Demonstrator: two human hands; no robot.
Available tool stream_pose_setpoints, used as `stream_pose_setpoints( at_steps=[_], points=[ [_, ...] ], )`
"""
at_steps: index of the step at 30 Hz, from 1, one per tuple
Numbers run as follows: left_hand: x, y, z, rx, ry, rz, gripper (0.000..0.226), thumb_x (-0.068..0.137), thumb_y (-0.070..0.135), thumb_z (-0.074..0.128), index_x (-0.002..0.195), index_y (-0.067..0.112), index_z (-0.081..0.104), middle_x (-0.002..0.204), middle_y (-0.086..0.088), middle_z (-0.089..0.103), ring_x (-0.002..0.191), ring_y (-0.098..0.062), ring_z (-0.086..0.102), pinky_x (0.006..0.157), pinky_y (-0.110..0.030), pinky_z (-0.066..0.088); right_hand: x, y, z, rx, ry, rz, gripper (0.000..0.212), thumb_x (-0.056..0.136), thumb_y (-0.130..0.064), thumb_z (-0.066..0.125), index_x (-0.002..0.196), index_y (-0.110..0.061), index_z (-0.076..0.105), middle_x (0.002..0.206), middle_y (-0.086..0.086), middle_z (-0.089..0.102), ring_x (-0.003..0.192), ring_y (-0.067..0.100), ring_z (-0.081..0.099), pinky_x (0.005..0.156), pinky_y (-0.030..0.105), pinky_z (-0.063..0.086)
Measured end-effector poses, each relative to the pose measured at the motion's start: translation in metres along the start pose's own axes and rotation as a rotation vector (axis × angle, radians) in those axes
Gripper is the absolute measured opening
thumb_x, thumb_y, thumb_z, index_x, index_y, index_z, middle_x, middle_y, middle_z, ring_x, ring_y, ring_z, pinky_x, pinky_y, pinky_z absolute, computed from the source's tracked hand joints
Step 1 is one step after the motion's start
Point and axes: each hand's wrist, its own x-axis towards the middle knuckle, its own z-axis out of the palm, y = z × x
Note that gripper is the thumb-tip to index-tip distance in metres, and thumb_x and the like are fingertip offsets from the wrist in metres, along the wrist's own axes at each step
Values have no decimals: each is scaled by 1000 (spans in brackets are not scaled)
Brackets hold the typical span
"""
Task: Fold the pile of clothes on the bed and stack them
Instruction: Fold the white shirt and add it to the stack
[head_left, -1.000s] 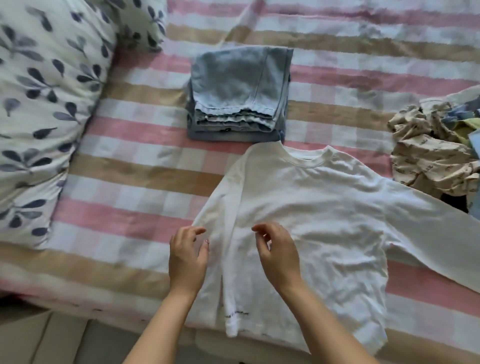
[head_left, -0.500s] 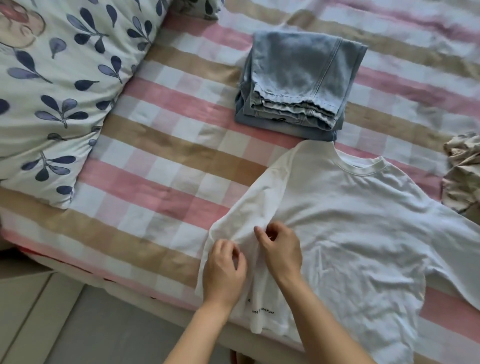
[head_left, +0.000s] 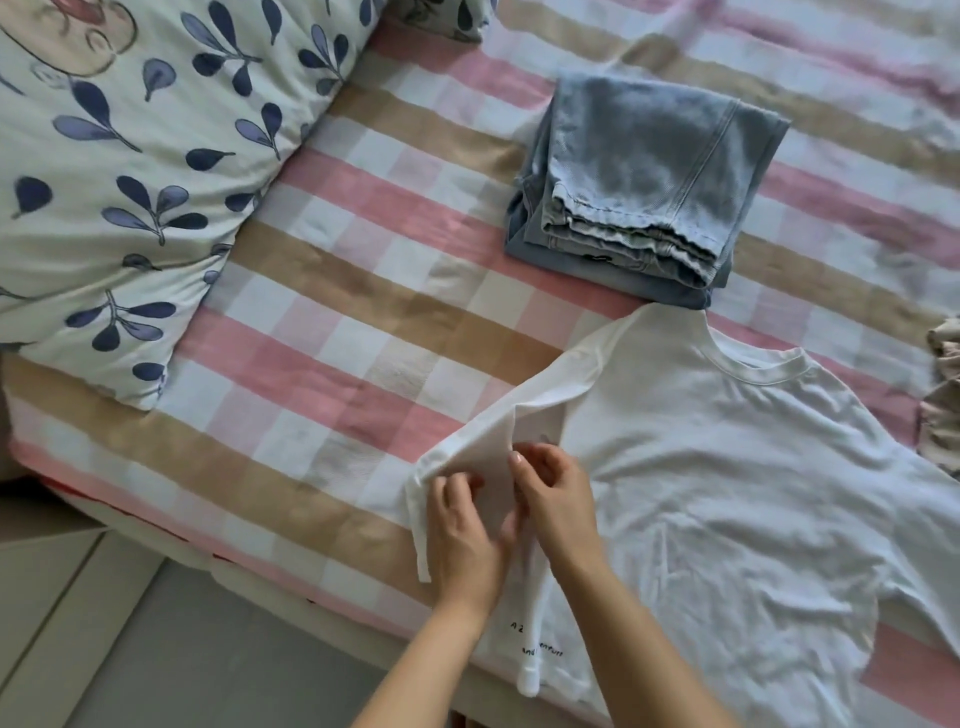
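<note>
White shirt lies flat on the checked bed sheet, its sleeve drawn inward and bunched between the fingers. The left hand and right hand both pinch that sleeve with curled fingers. Folded jeans sit beyond the fingertips, well apart.

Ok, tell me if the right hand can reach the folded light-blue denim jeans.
Probably yes: only the flat white long-sleeved shirt lies between the right hand and the folded light-blue denim jeans, though that hand pinches the sleeve and must let go first.
</note>
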Motion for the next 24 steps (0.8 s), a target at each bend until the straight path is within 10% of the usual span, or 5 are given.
stream_pose_setpoints(
  at_steps=[9,14,24],
  points=[
    [-31,-65,-24,195,-201,482,44,57,13,85,96,9,66,104,-11,61,102,-16,44,89,-27,39,-55,49,-19,-73,4,-18,31,85,-2,60,94,-32,63,93,-7,71,90,-1,64,82,16,49],
    [-26,-60,-25,359,-133,656,18,78,19,48,92,19,59,96,-8,67,95,-19,46,78,-32,38,-56,53,-18,47,55,10,30,86,2,56,92,-25,66,91,-2,71,92,12,66,84,26,50],
    [95,12,-100,-258,469,129,5,98,8,38,94,11,38,80,9,44,68,-4,38,63,-4,33,10,-5,-33,-168,212,-301,28,87,2,53,92,-23,65,97,-5,64,95,10,60,78,15,45]
  ],
)
